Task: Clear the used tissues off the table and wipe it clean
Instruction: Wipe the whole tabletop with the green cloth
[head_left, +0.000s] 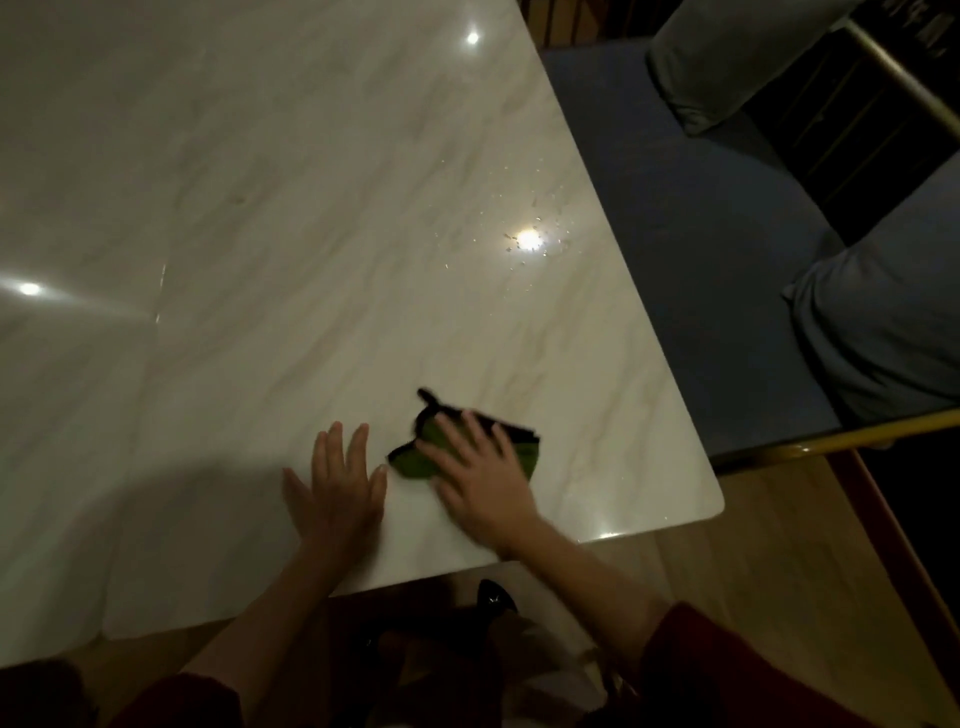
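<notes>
A pale marble table (260, 208) is seen near its front right corner.
A green cloth (415, 460) (dark-edged) is pressed flat under the right hand (480, 480), fingers spread; the left hand (337, 486) is laid open beside it.

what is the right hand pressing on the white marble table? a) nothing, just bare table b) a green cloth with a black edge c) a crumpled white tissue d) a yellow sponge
B: the right hand lies flat, fingers spread, on the green cloth with a black edge.
</notes>
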